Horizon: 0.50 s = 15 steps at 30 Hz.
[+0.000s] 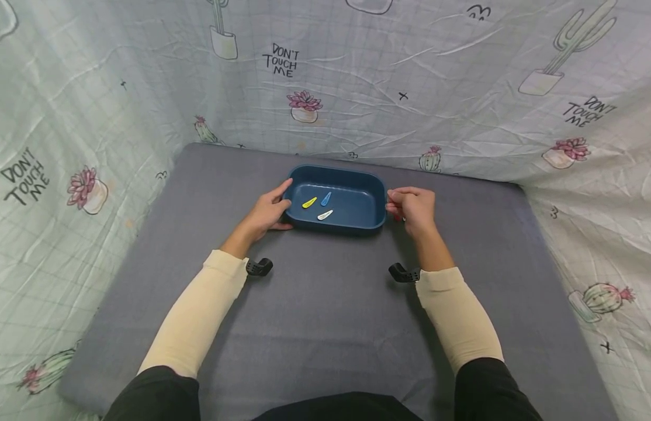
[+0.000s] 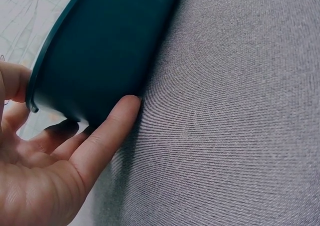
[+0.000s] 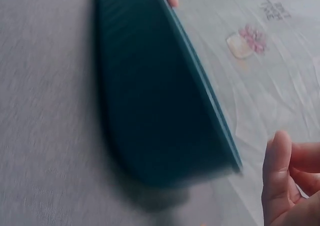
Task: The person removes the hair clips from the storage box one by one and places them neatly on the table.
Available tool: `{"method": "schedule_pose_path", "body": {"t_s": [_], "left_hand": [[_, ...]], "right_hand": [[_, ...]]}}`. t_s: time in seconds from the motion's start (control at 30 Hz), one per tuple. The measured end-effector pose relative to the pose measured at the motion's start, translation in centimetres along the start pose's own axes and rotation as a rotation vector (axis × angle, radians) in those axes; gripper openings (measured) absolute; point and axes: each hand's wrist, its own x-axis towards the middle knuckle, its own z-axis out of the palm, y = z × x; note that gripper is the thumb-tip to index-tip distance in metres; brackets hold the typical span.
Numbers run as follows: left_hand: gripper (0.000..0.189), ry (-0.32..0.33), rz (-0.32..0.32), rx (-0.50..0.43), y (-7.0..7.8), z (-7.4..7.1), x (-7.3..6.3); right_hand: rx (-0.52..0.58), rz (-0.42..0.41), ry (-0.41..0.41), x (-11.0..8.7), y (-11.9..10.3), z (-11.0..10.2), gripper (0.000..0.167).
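Note:
A dark blue rectangular tray (image 1: 338,224) stands at the far middle of the table. In it lie a yellow hair clip (image 1: 309,203), a blue hair clip (image 1: 326,199) and a white hair clip (image 1: 325,215), all toward the left half. My left hand (image 1: 265,213) grips the tray's left end, with fingers at the rim and lower side. Beside the right end is my right hand (image 1: 416,209), fingers curled and thumb against the index finger. The right wrist view shows it apart from the tray, with nothing visible held. A small red thing (image 1: 397,217), mostly hidden, shows under this hand.
A grey cloth (image 1: 325,304) covers the table. Behind it and at both sides hangs a pale printed curtain (image 1: 357,88) with cactus drawings. A black wrist camera (image 1: 259,267) sits at the left wrist and another black camera (image 1: 403,273) at the right.

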Motion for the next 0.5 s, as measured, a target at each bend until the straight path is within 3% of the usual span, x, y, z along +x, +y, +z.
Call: {"method": "schedule_pose_path", "body": {"t_s": [0.13,0.3,0.5], "left_hand": [[0.066,-0.007,-0.003,0.01,0.0,0.0,0.0],[0.065,0.003,-0.009,0.007,0.0,0.0,0.0],[0.065,0.006,-0.004,0.036,0.0,-0.2,0.0]], "right_hand": [[-0.003,0.012,-0.046,0.0,-0.1,1.3,0.009],[-0.044,0.007,-0.131,-0.1,-0.1,3.3,0.003],[-0.155,0.016,-0.197,-0.3,-0.1,5.7,0.019]]}}
